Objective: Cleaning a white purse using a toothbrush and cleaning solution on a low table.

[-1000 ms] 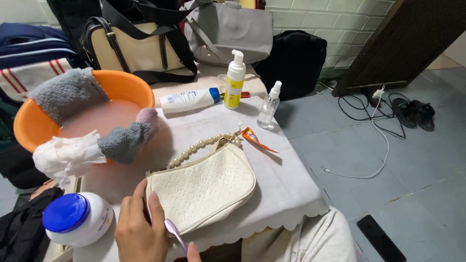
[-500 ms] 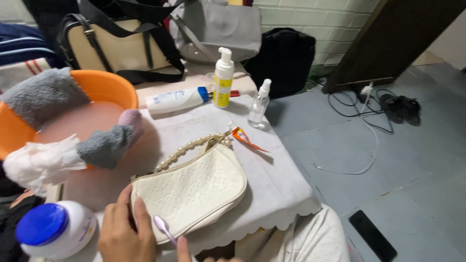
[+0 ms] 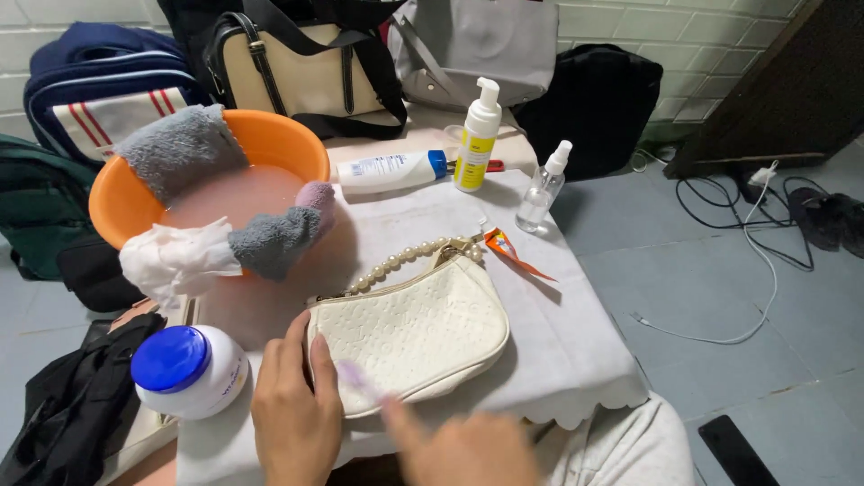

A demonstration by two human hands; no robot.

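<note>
At far left a jar with a blue lid stands on the table edge, near the left hand. Behind it an orange basin of cloudy water carries grey cloths and a white rag draped over its rim, likely left there to stay wet and within reach. The left hand lies flat on the near left end of the cream purse, fingers spread and pressing down, seemingly to hold it in place. The purse lies on its side at the table's middle, its pearl strap curving away toward the basin. The right hand is blurred; it seems to pinch a pale toothbrush whose head meets the purse's lower edge. Beyond stand a tube, a pump bottle and a spray bottle.
</note>
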